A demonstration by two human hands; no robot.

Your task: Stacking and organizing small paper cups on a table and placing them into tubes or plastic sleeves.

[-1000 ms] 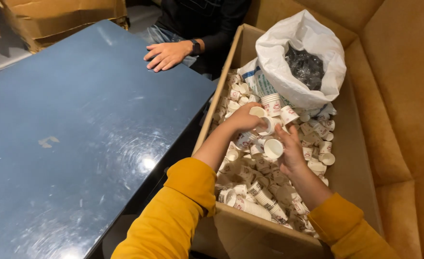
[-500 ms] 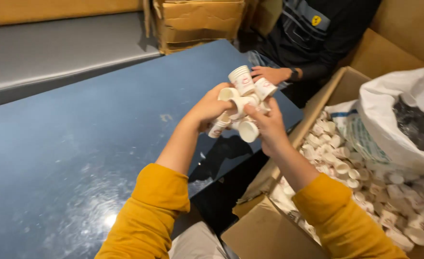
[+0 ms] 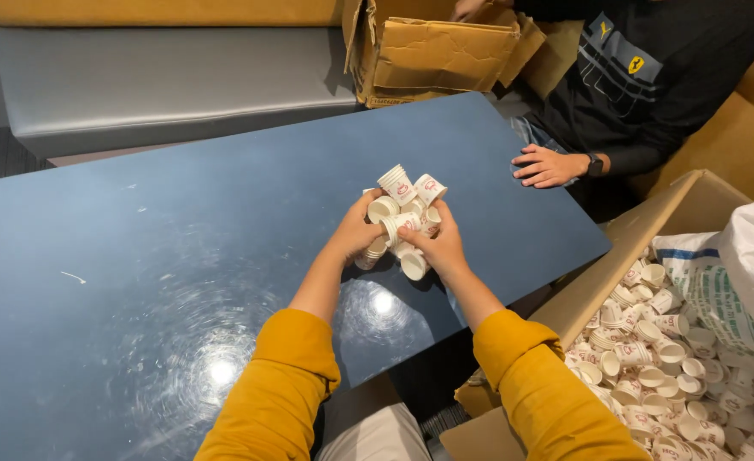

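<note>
A: Why are both hands pressed together like that?

B: It's a loose bunch of small white paper cups (image 3: 401,220), some nested in short stacks and pointing every way. The left hand (image 3: 358,232) cups the bunch from its nine o'clock side and the right hand (image 3: 439,245) from about four o'clock, fingers curled in around the cups, so the pile is squeezed between two palms. No single grip would hold that many.

A: And where is the bunch?

B: Over the dark blue table (image 3: 181,256), near its middle and toward the right edge. Whether the lowest cups touch the top I cannot tell.

A: What else is about?

B: At four o'clock from the hands, an open cardboard box (image 3: 650,230) heaped with more of the same cups (image 3: 650,341), with a white woven sack (image 3: 736,282) lying in it. At one o'clock another person's hand (image 3: 546,166) lies flat on the table's edge (dark sleeve, a watch at the wrist). At twelve o'clock, a torn carton (image 3: 437,51) on the grey bench (image 3: 163,85).

A: Anything in the way?

B: The box wall stands just beside the right elbow.
</note>
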